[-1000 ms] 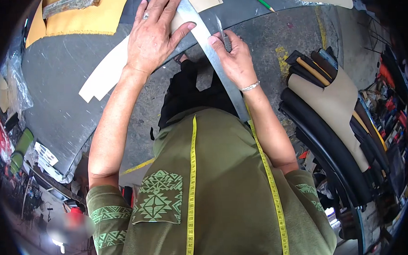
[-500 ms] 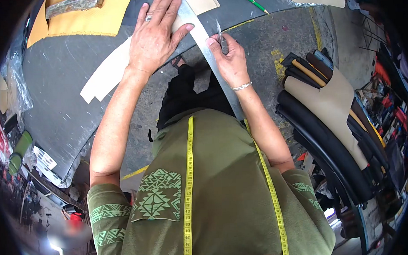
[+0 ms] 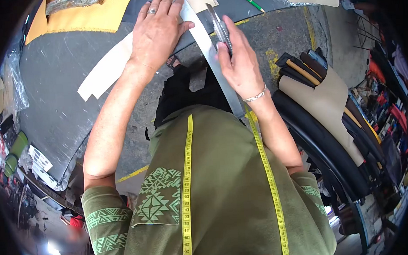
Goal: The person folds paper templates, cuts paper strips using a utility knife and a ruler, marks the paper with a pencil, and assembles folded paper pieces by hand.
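My left hand (image 3: 158,36) lies flat with its fingers stretched out, pressing on a long metal ruler (image 3: 204,42) and the pale sheet (image 3: 105,71) beside it. The ruler reaches past the table's near edge towards my body. In my right hand (image 3: 243,64) is a snap-off utility knife (image 3: 220,30), its blade pointing up and away from me. That hand is just right of the ruler, and the blade appears apart from the sheet. The far end of the ruler is cut off by the frame's top.
On the dark table (image 3: 52,102) lie yellow material (image 3: 85,21) with a wrapped bar (image 3: 73,3) on it, a small beige piece (image 3: 201,1) and a green pencil (image 3: 247,0). Black and beige rolls (image 3: 320,136) stand at right. A yellow tape measure (image 3: 186,187) hangs over my shirt.
My right hand has moved slightly right, away from the ruler, and looks raised, with more of the knife showing. My left hand stays on the ruler.
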A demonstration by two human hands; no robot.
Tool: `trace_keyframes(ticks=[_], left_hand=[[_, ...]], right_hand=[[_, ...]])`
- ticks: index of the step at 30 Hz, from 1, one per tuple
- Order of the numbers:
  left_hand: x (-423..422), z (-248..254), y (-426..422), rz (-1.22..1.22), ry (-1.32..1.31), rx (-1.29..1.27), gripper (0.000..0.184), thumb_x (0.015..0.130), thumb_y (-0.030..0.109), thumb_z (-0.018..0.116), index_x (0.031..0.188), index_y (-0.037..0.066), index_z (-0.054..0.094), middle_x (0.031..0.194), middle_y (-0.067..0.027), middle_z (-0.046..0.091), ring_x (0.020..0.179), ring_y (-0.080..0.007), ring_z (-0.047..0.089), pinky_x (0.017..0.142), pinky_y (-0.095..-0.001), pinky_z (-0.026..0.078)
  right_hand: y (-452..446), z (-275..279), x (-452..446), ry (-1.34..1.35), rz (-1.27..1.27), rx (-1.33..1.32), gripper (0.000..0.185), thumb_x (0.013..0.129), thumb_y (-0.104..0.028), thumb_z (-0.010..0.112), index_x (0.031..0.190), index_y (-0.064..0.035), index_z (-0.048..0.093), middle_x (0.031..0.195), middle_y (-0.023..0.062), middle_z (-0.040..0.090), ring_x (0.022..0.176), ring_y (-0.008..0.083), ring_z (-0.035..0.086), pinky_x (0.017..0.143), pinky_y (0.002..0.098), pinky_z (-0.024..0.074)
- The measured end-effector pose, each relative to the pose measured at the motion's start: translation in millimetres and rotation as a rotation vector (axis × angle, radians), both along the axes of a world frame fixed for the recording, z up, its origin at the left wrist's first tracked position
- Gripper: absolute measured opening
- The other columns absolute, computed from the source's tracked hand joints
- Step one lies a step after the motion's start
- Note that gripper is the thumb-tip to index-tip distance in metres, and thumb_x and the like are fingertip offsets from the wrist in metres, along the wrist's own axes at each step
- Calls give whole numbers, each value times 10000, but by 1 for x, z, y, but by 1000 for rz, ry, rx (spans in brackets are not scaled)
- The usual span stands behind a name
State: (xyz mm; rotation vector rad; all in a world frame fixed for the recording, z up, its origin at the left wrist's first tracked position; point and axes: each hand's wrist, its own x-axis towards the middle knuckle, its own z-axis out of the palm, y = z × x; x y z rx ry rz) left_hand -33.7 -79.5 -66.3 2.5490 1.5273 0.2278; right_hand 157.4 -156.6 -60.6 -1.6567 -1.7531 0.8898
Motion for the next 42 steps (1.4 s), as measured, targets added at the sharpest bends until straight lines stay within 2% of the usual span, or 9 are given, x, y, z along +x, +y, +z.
trace_keyframes(ticks=[2, 5, 8, 14, 19, 26, 28, 38, 42], left_hand=[[7, 2, -4, 31, 51, 28, 550, 883, 326, 665, 1299, -8, 533, 1342, -161, 530, 1271, -301, 495, 1061, -443, 415], [20, 13, -12, 105, 120, -88, 511, 880, 280, 669, 1274, -19, 542, 1280, -157, 532, 1167, -280, 535, 936, -398, 501], [21, 18, -13, 57, 142, -61, 485, 874, 243, 673, 1232, -62, 554, 1242, -176, 518, 1107, -290, 544, 850, -347, 534], [19, 30, -6, -68, 252, -126, 429, 871, 212, 675, 1151, -99, 580, 1165, -193, 522, 1053, -312, 549, 834, -323, 536], [21, 28, -8, -24, 251, -106, 417, 878, 227, 667, 1136, -91, 592, 1135, -179, 530, 1058, -302, 546, 821, -312, 532], [19, 24, -9, -90, 372, -10, 418, 910, 245, 622, 1156, -92, 603, 1159, -177, 540, 1064, -290, 538, 842, -298, 517], [21, 25, -8, -87, 382, -52, 420, 916, 244, 612, 1166, -93, 602, 1167, -179, 541, 1067, -288, 536, 849, -297, 513], [22, 24, -9, -5, 293, -107, 407, 910, 252, 621, 1131, -91, 619, 1154, -175, 536, 1062, -293, 527, 828, -298, 523], [23, 32, -7, -76, 393, -121, 398, 908, 257, 630, 1112, -85, 627, 1135, -171, 533, 1033, -287, 516, 865, -303, 510]], right_hand=[[1, -2, -7, -11, 21, -42, 518, 914, -9, 521, 1420, -4, 408, 1276, 249, 546, 1115, 422, 588, 923, 453, 516], [5, -1, -14, -133, 65, 22, 518, 907, -7, 524, 1415, -35, 426, 1277, 218, 551, 1082, 411, 605, 878, 464, 535], [8, -2, -16, -179, 68, 24, 536, 886, 7, 533, 1409, -67, 442, 1261, 193, 553, 1015, 409, 630, 831, 471, 550], [10, -2, -16, -233, 93, 9, 551, 865, 8, 549, 1399, -95, 460, 1233, 167, 558, 927, 400, 653, 774, 474, 563], [11, -2, -17, -255, 104, 2, 543, 868, -2, 554, 1395, -98, 466, 1234, 156, 558, 915, 395, 656, 771, 473, 564], [13, 1, -22, -303, 107, -40, 551, 870, -14, 563, 1400, -98, 438, 1138, 200, 558, 877, 431, 655, 762, 494, 561], [15, 2, -25, -325, 109, -88, 565, 870, -20, 566, 1408, -100, 414, 1112, 221, 555, 870, 450, 651, 757, 503, 559], [3, -5, -27, -323, 86, -125, 581, 865, -19, 570, 1411, -103, 388, 1116, 232, 555, 874, 473, 636, 781, 530, 545], [-20, -1, -18, -262, 60, -124, 555, 877, -25, 562, 1403, -92, 398, 1142, 232, 556, 904, 474, 626, 816, 531, 529]])
